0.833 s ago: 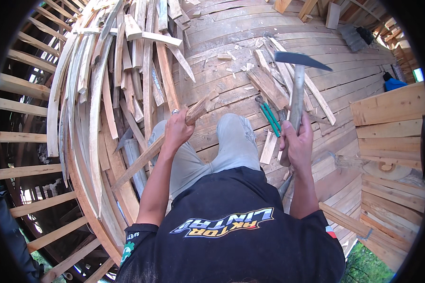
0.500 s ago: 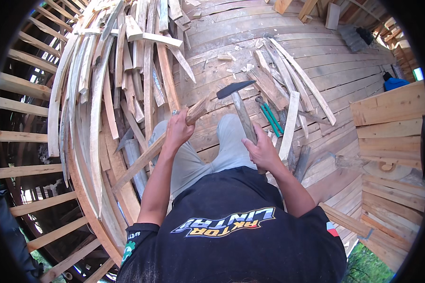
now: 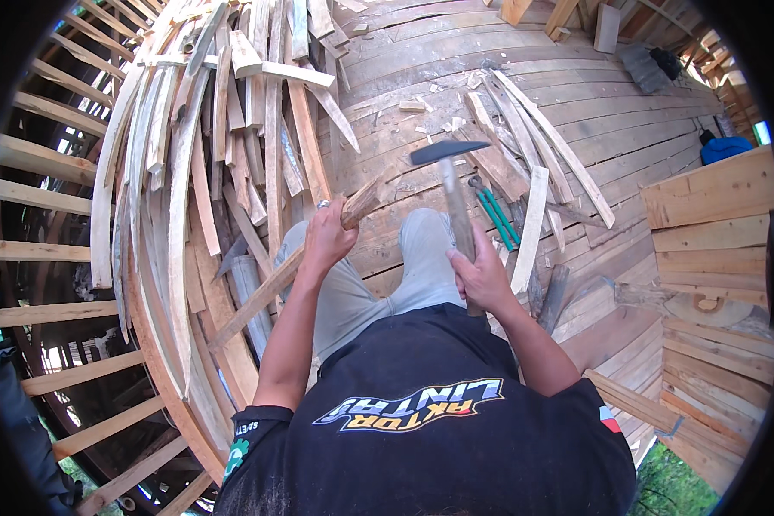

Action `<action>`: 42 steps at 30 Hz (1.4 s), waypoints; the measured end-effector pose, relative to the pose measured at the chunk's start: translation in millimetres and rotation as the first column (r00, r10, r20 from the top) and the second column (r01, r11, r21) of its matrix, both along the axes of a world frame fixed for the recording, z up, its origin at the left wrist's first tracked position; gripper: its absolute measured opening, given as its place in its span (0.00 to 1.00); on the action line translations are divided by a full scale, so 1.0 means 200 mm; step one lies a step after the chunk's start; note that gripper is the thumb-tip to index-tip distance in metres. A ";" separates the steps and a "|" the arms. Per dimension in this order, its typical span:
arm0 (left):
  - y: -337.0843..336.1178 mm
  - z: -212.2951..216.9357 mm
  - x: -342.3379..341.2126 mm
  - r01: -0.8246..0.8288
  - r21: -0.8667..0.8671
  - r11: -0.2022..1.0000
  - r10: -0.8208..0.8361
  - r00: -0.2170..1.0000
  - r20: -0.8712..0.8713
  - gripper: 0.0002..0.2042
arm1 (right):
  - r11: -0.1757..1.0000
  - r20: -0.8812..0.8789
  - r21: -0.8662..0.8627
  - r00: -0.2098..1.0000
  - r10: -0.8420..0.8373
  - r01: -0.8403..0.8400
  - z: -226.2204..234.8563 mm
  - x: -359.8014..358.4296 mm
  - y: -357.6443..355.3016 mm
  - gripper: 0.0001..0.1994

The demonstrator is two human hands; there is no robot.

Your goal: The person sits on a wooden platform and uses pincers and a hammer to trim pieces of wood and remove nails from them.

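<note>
My left hand (image 3: 327, 239) grips a long wooden slat (image 3: 258, 297) near its upper end, and the slat slants down to the left across my thigh. My right hand (image 3: 483, 277) holds a hammer (image 3: 450, 185) by its handle. The dark hammer head points left and hangs just right of the slat's top end (image 3: 365, 199), a little apart from it. My knees in grey trousers (image 3: 421, 249) lie between both hands.
A heap of long wooden slats (image 3: 224, 146) lies on the plank floor at the left. More slats (image 3: 533, 172) and green-handled pliers (image 3: 494, 217) lie at the right. Stacked boards (image 3: 714, 224) stand at the far right. An open timber frame (image 3: 43, 258) runs along the left edge.
The hammer swung from upright at the right down and left toward the slat's end, then drew back slightly. My left hand has kept the slat in place.
</note>
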State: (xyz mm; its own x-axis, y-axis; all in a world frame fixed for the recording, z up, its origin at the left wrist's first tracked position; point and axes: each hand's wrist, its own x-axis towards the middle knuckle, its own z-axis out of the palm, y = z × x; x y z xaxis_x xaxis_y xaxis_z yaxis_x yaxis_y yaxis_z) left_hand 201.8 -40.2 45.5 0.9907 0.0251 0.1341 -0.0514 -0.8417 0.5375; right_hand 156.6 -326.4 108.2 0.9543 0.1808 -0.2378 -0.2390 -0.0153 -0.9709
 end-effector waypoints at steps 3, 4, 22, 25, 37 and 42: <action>0.04 -0.02 0.01 0.018 -0.009 1.000 -0.018 1.000 0.005 0.16 | 0.994 -0.177 -0.011 0.978 0.107 -0.110 0.03 -0.02 -0.05 0.25; 0.03 -0.02 0.00 0.004 -0.004 1.000 -0.004 1.000 0.008 0.16 | 0.997 -0.198 0.000 0.978 0.069 -0.071 0.07 -0.03 -0.10 0.26; 0.09 -0.03 -0.06 -0.058 0.036 0.998 0.060 0.997 -0.040 0.14 | 0.996 -0.026 0.049 0.997 -0.071 0.073 0.14 -0.04 -0.06 0.24; 0.11 -0.04 -0.07 -0.070 0.024 0.997 0.071 0.996 -0.047 0.14 | 0.895 0.297 0.313 0.861 -0.412 0.320 0.35 0.06 -0.08 0.21; 0.20 -0.11 -0.08 -0.064 0.024 0.998 0.066 0.993 -0.093 0.15 | 0.992 -0.174 0.008 0.977 0.127 -0.128 -0.03 -0.11 0.05 0.19; 0.20 -0.05 -0.09 -0.076 0.024 0.997 0.079 0.986 -0.146 0.15 | 0.866 0.239 0.428 0.891 -0.385 0.259 0.26 0.04 0.02 0.15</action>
State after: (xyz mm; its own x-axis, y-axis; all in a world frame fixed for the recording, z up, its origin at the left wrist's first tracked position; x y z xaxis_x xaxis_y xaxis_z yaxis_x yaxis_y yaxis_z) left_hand 183.2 -1.1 34.8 0.9947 0.1017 -0.0110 0.0926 -0.8497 0.5191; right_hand 164.7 -322.9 159.5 0.9859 -0.1350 0.0988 0.1444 0.3893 -0.9097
